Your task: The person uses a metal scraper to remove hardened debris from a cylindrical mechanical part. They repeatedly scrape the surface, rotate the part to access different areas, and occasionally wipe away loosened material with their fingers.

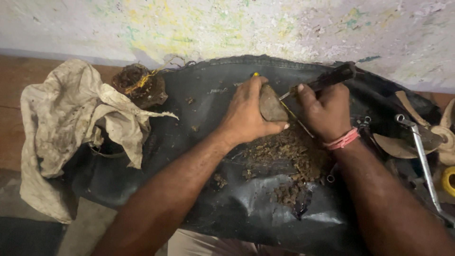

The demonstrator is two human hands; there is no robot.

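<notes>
surface: black rubber sheet (pixel 213 208) spread over floor | on it: brown crumbly scrapings (pixel 289 161), dirty white cloth (pixel 66 123) at left edge, metal wrench (pixel 424 163) at right

We see the sheet (pixel 227 208) spread against the wall (pixel 284 28), crumbs (pixel 289 161) on its middle, a cloth (pixel 61 123) at its left edge, a wrench (pixel 424 161) (beside a fan blade (pixel 403 144)) at right.
</notes>
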